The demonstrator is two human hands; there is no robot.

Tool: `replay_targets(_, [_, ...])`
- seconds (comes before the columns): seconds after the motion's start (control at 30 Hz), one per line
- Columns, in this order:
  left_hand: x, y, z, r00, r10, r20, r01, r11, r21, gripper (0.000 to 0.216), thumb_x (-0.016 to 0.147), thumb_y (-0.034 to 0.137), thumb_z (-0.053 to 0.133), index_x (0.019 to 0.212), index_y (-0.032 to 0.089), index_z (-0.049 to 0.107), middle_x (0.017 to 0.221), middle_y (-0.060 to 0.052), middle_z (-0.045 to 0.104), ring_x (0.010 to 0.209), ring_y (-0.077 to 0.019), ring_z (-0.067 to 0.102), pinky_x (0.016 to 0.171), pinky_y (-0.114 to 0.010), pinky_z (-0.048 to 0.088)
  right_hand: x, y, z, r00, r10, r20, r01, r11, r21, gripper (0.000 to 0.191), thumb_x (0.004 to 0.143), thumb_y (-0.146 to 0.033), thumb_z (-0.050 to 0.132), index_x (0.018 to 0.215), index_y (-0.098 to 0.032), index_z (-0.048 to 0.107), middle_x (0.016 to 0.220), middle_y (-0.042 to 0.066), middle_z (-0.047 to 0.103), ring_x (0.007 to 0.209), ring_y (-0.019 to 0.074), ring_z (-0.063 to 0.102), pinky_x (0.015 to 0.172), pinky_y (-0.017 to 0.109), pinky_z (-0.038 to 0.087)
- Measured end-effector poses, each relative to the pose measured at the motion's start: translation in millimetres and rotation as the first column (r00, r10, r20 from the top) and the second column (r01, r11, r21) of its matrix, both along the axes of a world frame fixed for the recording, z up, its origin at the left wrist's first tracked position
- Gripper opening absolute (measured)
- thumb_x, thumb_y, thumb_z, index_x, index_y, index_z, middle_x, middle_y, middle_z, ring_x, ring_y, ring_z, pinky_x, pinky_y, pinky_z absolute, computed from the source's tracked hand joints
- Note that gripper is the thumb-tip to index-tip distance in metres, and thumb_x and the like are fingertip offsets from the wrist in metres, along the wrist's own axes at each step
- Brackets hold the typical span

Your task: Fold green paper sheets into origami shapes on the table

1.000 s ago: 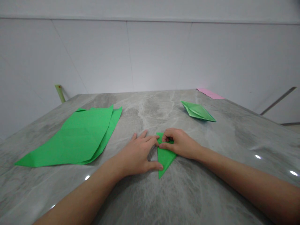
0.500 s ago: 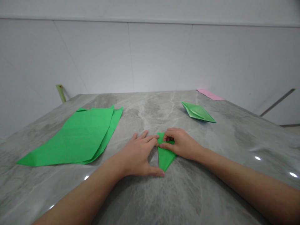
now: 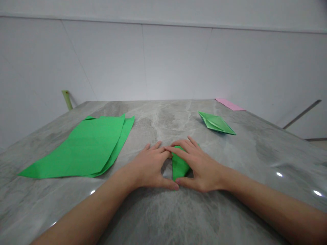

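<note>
A small folded piece of green paper [image 3: 179, 166] lies on the grey marbled table between my hands. My left hand [image 3: 152, 166] rests flat at its left edge, fingers spread, with the fingertips near the upper corner and the thumb by the lower corner. Over the paper arches my right hand [image 3: 200, 165], its fingers stretched across the top and its thumb down at the lower tip, close to the left thumb. Part of the paper is hidden under the right hand.
Several large green sheets [image 3: 84, 146] lie overlapping on the left of the table [image 3: 158, 119]. A folded green paper boat shape [image 3: 216, 123] sits at the back right, and a pink paper [image 3: 230, 104] lies at the far right edge. A white wall [image 3: 168, 61] stands behind.
My right hand has opened from a pinch on the folded paper and spread over it, its thumb moving down to the lower tip. My left hand has stayed nearly in place.
</note>
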State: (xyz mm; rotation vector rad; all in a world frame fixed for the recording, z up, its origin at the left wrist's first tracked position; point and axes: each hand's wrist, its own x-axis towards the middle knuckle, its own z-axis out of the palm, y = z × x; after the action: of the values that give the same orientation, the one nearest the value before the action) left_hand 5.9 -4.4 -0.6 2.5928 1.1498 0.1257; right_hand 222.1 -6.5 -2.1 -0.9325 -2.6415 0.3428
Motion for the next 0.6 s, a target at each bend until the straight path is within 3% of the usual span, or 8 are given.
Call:
replay_targets(0.1, [0.6,0.3,1.0,1.000,0.005,-0.010,-0.006,1.000,-0.019,0.106,0.065,0.075,0.069,0.149,0.018,0.038,0.154,-0.016,0.038,0.144,-0.0454,0.024,0.112,-0.069,0.024,-0.3,0.0,-1.7,1.000,-0.008,0.021,0.008,0.999,-0.035,0.091,0.072,-0.049,0.074,0.148,-0.020,0.035,0.134,0.015,0.046,0.128,0.0340,0.043,0.113,0.068,0.002])
replay_targets(0.4, [-0.6,1.5,-1.6,1.000,0.002,-0.027,-0.002,1.000,-0.016,0.109,0.065,0.076,0.068,0.150,0.018,0.035,0.158,-0.015,0.031,0.145,-0.0440,0.023,0.114,-0.066,0.023,0.8,1.6,1.4,0.998,0.015,0.060,-0.013,0.999,-0.034,0.093,0.072,-0.046,0.074,0.150,-0.021,0.030,0.143,0.018,0.040,0.140,0.0363,0.029,0.112,0.071,-0.001])
replay_targets(0.6, [-1.5,1.1,-0.5,1.000,-0.010,0.004,0.010,1.000,-0.021,0.100,0.066,0.075,0.068,0.145,0.019,0.043,0.156,-0.015,0.035,0.144,-0.0454,0.024,0.112,-0.068,0.023,4.7,3.4,2.7,0.997,0.006,0.083,-0.003,0.999,-0.042,0.090,0.073,-0.043,0.073,0.150,-0.019,0.032,0.147,0.021,0.039,0.143,0.0390,0.025,0.111,0.072,0.002])
